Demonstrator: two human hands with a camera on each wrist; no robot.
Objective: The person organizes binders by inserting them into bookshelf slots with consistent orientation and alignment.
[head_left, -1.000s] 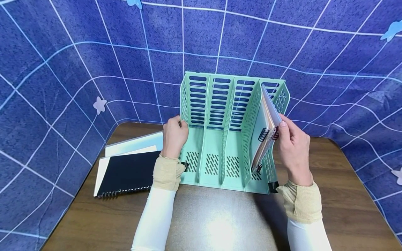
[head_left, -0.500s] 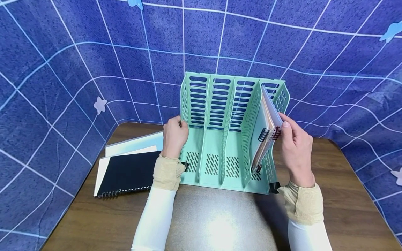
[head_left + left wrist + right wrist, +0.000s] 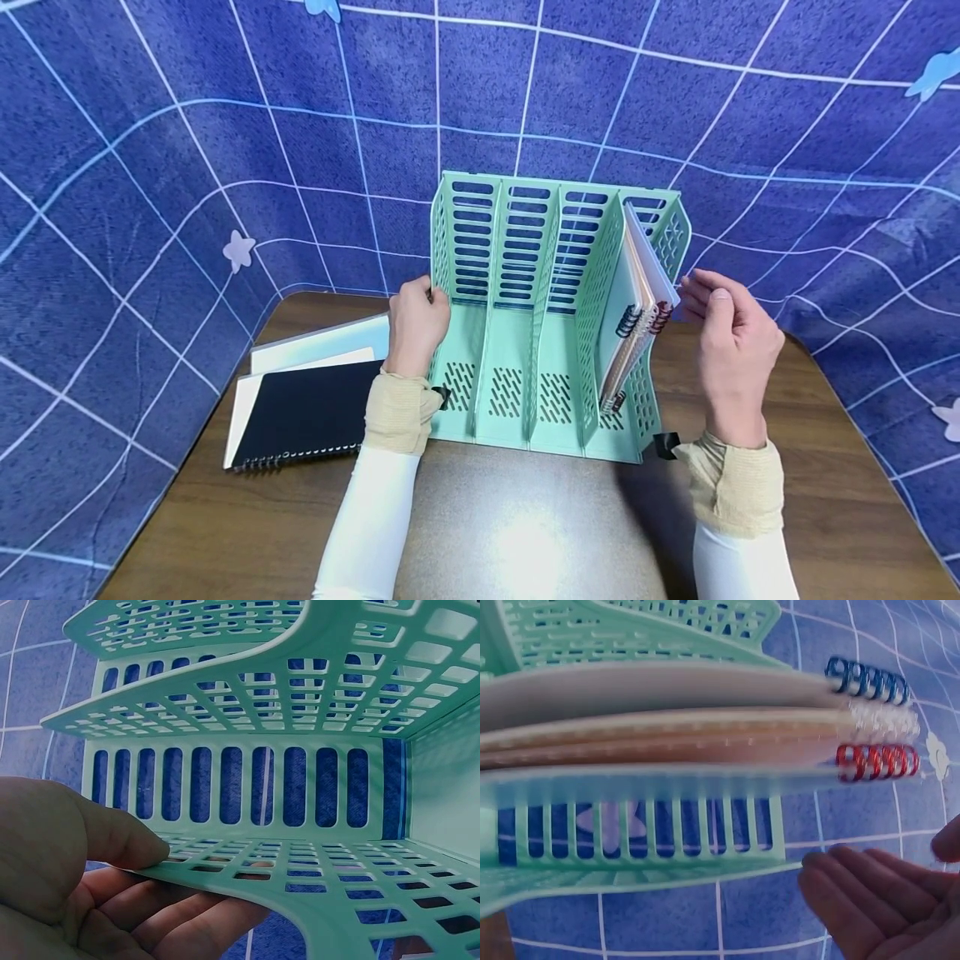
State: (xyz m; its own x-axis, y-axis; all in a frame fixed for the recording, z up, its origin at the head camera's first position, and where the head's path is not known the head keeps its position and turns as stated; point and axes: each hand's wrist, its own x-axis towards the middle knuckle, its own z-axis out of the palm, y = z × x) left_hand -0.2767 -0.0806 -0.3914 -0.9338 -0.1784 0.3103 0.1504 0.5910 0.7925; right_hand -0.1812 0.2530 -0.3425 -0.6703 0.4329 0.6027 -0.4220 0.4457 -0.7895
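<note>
A mint-green file rack (image 3: 510,333) with several upright slots stands on the table. My left hand (image 3: 417,327) grips its left side wall; in the left wrist view the thumb (image 3: 139,844) lies inside the wall and the fingers are behind it. Several spiral notebooks (image 3: 630,300) stand in the rightmost slot, leaning slightly, their coils toward me. Dark blue, clear and red coils (image 3: 877,763) show in the right wrist view. My right hand (image 3: 738,346) is just right of the notebooks, fingers loosely bent, with nothing in it.
Left of the rack lies a black spiral notebook (image 3: 307,408) over a white one, with a light-blue book (image 3: 322,342) behind them. The wooden table (image 3: 300,517) is backed by a blue grid-patterned cloth (image 3: 480,75) on the back and sides.
My right hand has let go of the outermost notebook and moved away to the right. That notebook has shifted slightly right. My left hand keeps its place on the rack.
</note>
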